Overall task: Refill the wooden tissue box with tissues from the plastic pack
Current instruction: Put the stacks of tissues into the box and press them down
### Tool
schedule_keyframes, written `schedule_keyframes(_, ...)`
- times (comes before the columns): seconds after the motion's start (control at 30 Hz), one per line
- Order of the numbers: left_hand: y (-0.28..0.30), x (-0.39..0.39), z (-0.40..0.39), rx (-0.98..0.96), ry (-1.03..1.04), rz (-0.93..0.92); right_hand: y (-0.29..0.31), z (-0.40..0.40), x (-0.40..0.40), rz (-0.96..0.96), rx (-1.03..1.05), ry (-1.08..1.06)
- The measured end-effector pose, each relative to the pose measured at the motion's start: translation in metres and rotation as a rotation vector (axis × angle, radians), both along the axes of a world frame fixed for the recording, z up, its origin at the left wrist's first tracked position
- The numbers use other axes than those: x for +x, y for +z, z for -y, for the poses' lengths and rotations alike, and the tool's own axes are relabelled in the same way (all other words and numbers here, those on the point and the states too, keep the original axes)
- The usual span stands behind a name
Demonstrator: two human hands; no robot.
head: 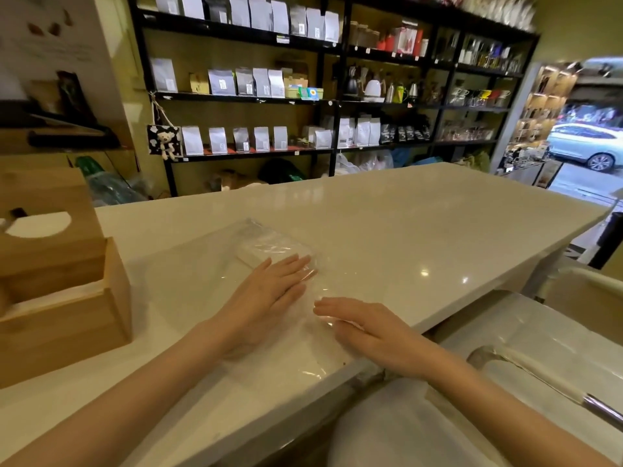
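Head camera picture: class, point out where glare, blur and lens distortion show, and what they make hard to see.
Head view: ceiling lights glint on the white counter and on the clear plastic wrapper under the left hand and right hand, hiding the wrapper's edges; shelves at top right are blurred; the wide lens bends the counter edge and shelf lines.

A coffee shop: shelves (242, 99) of bagged goods, kettles (372, 87).

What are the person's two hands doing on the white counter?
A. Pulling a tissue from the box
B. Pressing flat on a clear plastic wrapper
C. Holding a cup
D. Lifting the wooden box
B: the left hand and right hand lie flat, fingers straight, on the clear plastic wrapper; the wooden tissue box stands untouched.
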State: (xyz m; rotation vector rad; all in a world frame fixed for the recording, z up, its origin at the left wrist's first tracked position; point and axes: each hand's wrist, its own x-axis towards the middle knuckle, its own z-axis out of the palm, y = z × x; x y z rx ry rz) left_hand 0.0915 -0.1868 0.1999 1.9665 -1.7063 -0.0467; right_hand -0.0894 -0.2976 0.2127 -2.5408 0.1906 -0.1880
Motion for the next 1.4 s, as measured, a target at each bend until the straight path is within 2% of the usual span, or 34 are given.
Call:
schedule_keyframes(0.1, 0.015, 0.002, 0.002, -0.045, 0.025, -0.006, -0.003, -0.001, 0.03, -0.021, -0.207, 0.092)
schedule_keyframes(0.2, 0.027, 0.004, 0.002, -0.065, 0.064, -0.019, -0.008, 0.005, 0.064, 0.035, -0.428, 0.062)
schedule_keyframes(0.27, 0.031, 0.014, 0.003, -0.018, 0.13, -0.058, -0.011, 0.008, 0.084, 0.056, -0.444, 0.044)
schedule_keyframes(0.37, 0.031, 0.042, 0.012, 0.147, 0.327, 0.08, -0.016, 0.011, 0.108, -0.071, -0.484, 0.007)
schedule_keyframes(0.43, 0.028, 0.06, 0.017, 0.195, 0.464, 0.078, -0.02, 0.012, 0.125, -0.125, -0.558, -0.001)
schedule_keyframes(0.53, 0.021, 0.082, 0.019, 0.284, 0.56, 0.079, -0.028, 0.014, 0.145, -0.161, -0.49, -0.058)
schedule_keyframes(0.6, 0.015, 0.092, 0.019, 0.314, 0.586, 0.032, -0.034, 0.014, 0.147, -0.115, -0.44, -0.087)
schedule_keyframes(0.73, 0.0, 0.1, 0.018, 0.396, 0.582, 0.033, -0.028, 0.015, 0.139, -0.093, -0.354, -0.056)
schedule_keyframes(0.87, -0.002, 0.097, 0.018, 0.45, 0.595, 0.171, -0.026, 0.012, 0.122, -0.111, -0.346, -0.06)
schedule_keyframes(1.03, -0.002, 0.094, 0.018, 0.465, 0.581, 0.229, -0.021, 0.003, 0.068, -0.072, -0.39, -0.06)
schedule_keyframes(1.2, -0.005, 0.096, 0.02, 0.458, 0.579, 0.235, -0.013, -0.007, 0.003, -0.12, -0.377, -0.029)
schedule_keyframes(1.33, -0.01, 0.102, 0.022, 0.415, 0.614, 0.146, -0.02, -0.008, -0.035, -0.067, -0.46, -0.054)
schedule_keyframes(1.4, -0.011, 0.101, 0.022, 0.369, 0.643, 0.127, -0.03, -0.006, -0.047, 0.029, -0.596, -0.079)
